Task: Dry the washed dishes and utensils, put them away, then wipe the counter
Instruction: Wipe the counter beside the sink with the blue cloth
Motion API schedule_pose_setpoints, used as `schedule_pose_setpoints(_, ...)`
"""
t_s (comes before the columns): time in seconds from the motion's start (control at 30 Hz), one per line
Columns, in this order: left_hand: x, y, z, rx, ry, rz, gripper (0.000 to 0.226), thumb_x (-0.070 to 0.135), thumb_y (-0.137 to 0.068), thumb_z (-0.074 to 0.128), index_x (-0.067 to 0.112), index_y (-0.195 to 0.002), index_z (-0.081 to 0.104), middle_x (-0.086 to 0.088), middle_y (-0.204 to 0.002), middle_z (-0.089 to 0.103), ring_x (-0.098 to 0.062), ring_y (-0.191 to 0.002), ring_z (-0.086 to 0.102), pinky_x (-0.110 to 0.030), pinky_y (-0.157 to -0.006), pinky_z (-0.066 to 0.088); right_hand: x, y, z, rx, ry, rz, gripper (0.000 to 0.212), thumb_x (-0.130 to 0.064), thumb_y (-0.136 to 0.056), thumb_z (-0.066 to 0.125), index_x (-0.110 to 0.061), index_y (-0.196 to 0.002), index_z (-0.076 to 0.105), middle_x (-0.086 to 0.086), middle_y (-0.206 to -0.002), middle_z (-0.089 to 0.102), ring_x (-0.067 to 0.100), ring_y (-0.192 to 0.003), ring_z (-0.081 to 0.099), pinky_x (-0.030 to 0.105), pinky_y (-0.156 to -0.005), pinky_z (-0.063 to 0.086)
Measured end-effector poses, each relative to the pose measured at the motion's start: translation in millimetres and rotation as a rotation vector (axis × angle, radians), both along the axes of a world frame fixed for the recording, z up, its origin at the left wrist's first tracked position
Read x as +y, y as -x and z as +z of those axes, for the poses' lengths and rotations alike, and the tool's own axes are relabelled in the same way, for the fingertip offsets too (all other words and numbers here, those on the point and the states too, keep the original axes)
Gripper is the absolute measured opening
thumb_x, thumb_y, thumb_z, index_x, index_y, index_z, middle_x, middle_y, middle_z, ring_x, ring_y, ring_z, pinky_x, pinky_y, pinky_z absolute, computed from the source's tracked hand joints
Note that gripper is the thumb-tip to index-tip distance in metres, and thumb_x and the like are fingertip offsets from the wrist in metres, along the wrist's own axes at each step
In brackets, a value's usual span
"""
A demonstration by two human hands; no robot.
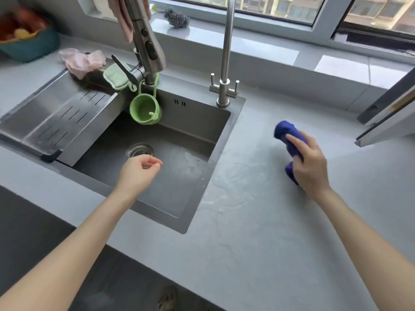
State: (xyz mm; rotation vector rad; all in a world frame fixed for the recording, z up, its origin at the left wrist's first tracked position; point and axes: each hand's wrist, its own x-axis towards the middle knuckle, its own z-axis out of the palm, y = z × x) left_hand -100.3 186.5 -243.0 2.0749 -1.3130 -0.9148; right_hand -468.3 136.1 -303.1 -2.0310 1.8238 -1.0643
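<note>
My right hand (311,163) grips a bunched blue cloth (288,133) and holds it down on the grey counter (258,232), to the right of the sink. A pale wet smear (226,187) marks the counter between the cloth and the sink edge. My left hand (138,172) hovers over the steel sink (186,140), its fingers loosely curled and holding nothing. No dishes or utensils are in view.
A drain tray (56,115) lies across the sink's left side. A green silicone cup (144,108) hangs from the pull-down faucet (146,41); a second tap (224,86) stands behind the sink. An open window frame (386,115) juts over the counter at right. A pink cloth (82,61) and a teal bowl (29,46) sit back left.
</note>
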Motion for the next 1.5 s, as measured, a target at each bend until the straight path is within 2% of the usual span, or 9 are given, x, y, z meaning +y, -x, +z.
schedule_pose_setpoints(0.13,-5,-4,-4,0.029,0.003,-0.038,0.013,0.013,-0.089,0.057,0.015,-0.089,0.071,-0.007,-0.087,0.066,-0.026,-0.092,0.063,-0.047,-0.089,0.052,65,95,-13,0.117,-0.325,-0.473,0.07,-0.013,-0.07,0.031,-0.002,-0.137,0.047,0.021,-0.143,0.043,0.039,-0.131,0.037,0.049,-0.108,0.029)
schedule_pose_setpoints(0.23,-8,-9,-7,0.062,0.009,-0.052,0.014,0.013,-0.089,0.058,0.016,-0.088,0.071,-0.008,-0.092,0.068,-0.026,-0.095,0.063,-0.048,-0.089,0.052,76,85,-23,0.236,-0.465,-0.624,0.064,-0.008,-0.082,0.04,-0.013,-0.146,0.036,0.013,-0.152,0.033,0.04,-0.138,0.026,0.064,-0.108,0.015)
schedule_pose_setpoints(0.43,-16,-27,-10,0.114,-0.005,-0.134,0.016,0.013,-0.088,0.059,0.022,-0.08,0.07,-0.006,-0.088,0.068,-0.025,-0.092,0.063,-0.049,-0.088,0.052,35,-56,-29,0.326,-0.443,-0.432,0.066,-0.008,-0.075,0.037,-0.012,-0.14,0.046,0.015,-0.148,0.04,0.048,-0.135,0.031,0.063,-0.107,0.019)
schedule_pose_setpoints(0.7,-34,-66,-3,0.159,0.016,-0.217,0.015,0.007,-0.088,0.056,0.012,-0.085,0.07,-0.005,-0.084,0.066,-0.021,-0.088,0.06,-0.045,-0.089,0.052,-30,-203,-18,0.411,-0.466,-0.224,0.055,-0.008,-0.091,0.04,-0.017,-0.145,0.037,0.014,-0.155,0.026,0.043,-0.141,0.019,0.056,-0.114,0.01)
schedule_pose_setpoints(0.87,-48,-81,-3,0.143,0.001,-0.251,0.015,0.009,-0.087,0.056,0.014,-0.087,0.07,-0.009,-0.084,0.066,-0.026,-0.087,0.062,-0.045,-0.088,0.052,6,-162,11,-0.073,-0.209,-0.383,0.07,-0.005,-0.063,0.033,0.0,-0.129,0.056,0.022,-0.133,0.051,0.04,-0.119,0.05,0.042,-0.101,0.039)
schedule_pose_setpoints(1.0,-53,-82,-3,0.132,-0.016,-0.302,0.016,0.01,-0.087,0.056,0.013,-0.089,0.071,-0.008,-0.086,0.067,-0.022,-0.085,0.061,-0.043,-0.088,0.052,90,-77,20,-0.015,-0.2,-0.751,0.069,-0.006,-0.066,0.031,0.001,-0.13,0.054,0.024,-0.137,0.048,0.04,-0.125,0.046,0.045,-0.105,0.037)
schedule_pose_setpoints(1.2,-52,-66,-6,0.129,-0.034,-0.403,0.014,0.01,-0.087,0.057,0.017,-0.083,0.068,-0.006,-0.082,0.064,-0.022,-0.079,0.058,-0.04,-0.086,0.05,214,-24,-9,0.089,-0.611,-1.077,0.058,-0.004,-0.079,0.031,0.003,-0.135,0.048,0.03,-0.142,0.039,0.051,-0.129,0.032,0.054,-0.105,0.025)
schedule_pose_setpoints(1.4,-47,-57,-4,0.164,-0.038,-0.444,0.014,0.009,-0.088,0.056,0.014,-0.086,0.069,-0.008,-0.085,0.066,-0.025,-0.086,0.061,-0.042,-0.088,0.051,122,-137,-24,0.273,-0.583,-0.701,0.059,-0.003,-0.065,0.046,-0.002,-0.122,0.062,0.029,-0.131,0.052,0.06,-0.118,0.043,0.071,-0.097,0.028)
schedule_pose_setpoints(1.5,-45,-64,-2,0.191,-0.01,-0.419,0.016,0.009,-0.087,0.055,0.016,-0.086,0.07,-0.003,-0.082,0.065,-0.023,-0.083,0.061,-0.039,-0.083,0.051,68,-210,-14,0.352,-0.577,-0.493,0.06,-0.001,-0.083,0.047,-0.011,-0.142,0.042,0.02,-0.153,0.028,0.052,-0.137,0.021,0.064,-0.111,0.01)
